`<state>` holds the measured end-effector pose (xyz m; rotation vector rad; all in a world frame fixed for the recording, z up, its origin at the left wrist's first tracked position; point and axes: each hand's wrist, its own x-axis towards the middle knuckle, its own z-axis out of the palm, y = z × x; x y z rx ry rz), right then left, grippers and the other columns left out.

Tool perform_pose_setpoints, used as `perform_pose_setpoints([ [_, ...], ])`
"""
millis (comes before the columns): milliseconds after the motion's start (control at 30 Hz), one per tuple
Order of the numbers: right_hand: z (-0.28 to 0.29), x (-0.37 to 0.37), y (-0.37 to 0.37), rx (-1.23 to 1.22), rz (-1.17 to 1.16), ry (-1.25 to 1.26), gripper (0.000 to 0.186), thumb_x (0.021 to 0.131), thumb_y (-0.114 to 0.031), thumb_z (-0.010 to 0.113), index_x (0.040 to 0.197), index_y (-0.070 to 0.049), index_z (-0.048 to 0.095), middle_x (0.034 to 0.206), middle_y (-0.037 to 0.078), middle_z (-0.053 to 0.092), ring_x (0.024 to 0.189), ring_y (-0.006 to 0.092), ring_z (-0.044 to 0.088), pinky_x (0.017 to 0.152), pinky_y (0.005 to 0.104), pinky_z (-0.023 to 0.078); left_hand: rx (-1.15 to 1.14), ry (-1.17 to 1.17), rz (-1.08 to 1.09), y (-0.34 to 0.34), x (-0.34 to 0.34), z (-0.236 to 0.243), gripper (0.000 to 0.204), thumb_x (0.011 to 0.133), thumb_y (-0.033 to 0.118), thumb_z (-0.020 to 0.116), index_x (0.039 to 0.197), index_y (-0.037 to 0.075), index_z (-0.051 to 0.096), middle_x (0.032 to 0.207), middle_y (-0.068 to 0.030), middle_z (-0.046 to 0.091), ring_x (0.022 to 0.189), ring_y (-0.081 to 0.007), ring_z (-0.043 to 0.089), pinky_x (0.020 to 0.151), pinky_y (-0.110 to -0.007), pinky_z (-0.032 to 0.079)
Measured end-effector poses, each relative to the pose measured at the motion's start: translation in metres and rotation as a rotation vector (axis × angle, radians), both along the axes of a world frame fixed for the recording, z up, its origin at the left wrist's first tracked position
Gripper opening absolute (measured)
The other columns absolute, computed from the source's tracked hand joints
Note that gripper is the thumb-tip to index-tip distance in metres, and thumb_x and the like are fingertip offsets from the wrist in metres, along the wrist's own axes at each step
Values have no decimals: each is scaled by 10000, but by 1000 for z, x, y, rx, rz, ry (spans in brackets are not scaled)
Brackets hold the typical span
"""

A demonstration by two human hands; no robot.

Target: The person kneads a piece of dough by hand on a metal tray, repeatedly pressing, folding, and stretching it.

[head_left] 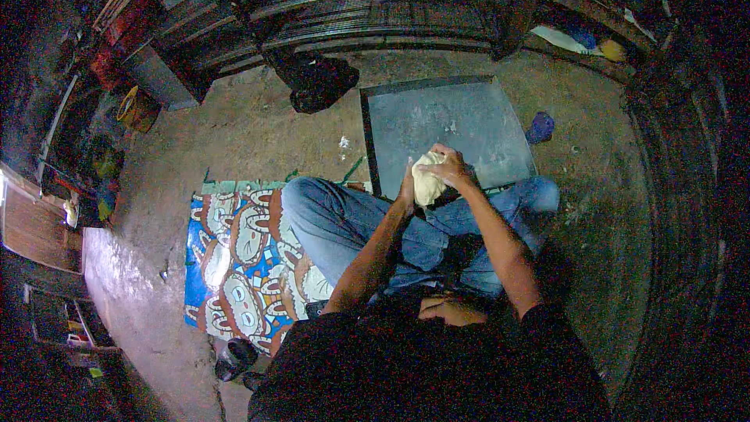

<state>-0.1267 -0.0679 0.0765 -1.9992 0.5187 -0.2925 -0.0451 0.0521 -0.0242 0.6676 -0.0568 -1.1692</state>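
Observation:
Both of my hands grip a soft, cream-coloured lump like dough (427, 186), held above my crossed legs in blue jeans at the near edge of a dusty grey board (437, 113) with a dark rim. My left hand (406, 191) is pressed along the lump's left side, its fingers largely hidden behind it. My right hand (451, 168) wraps over the top and right side, fingers bent onto it.
A cartoon-print mat (234, 266) lies at my left, with dark footwear (234, 358) below it. A black bundle (320, 82) lies beyond, a purple object (541, 126) right of the board, a yellowish bucket (139, 109) at back left. Corrugated sheeting (367, 12) lines the back.

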Motion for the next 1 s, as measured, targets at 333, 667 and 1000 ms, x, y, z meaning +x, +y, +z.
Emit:
perform_pose_setpoints([
  [333, -54, -21, -20, -59, -77, 218, 498, 731, -364, 800, 1073, -77, 581, 966, 97, 648, 880, 213, 612, 775, 350, 486, 290, -254, -189, -2, -9, -18, 732, 852, 705, 497, 1161, 50, 604, 946, -112, 683, 735, -224, 676, 636, -323, 554],
  [667, -18, -20, -23, 61, 101, 86, 419, 733, -228, 799, 1072, -112, 581, 1009, 69, 626, 954, 200, 594, 847, 342, 479, 158, -433, -37, 9, -26, 31, 516, 867, 297, 712, 1270, 39, 517, 1119, -97, 644, 972, -202, 651, 837, -335, 537],
  [1000, -10, -60, -65, 987, 60, -203, 634, 819, -209, 727, 1375, -113, 437, 1313, 105, 554, 1146, 210, 556, 910, 320, 495, 193, -665, 65, 4, -33, 59, 693, 781, 156, 792, 1337, 7, 406, 1277, -137, 557, 1151, -245, 565, 978, -383, 481],
])
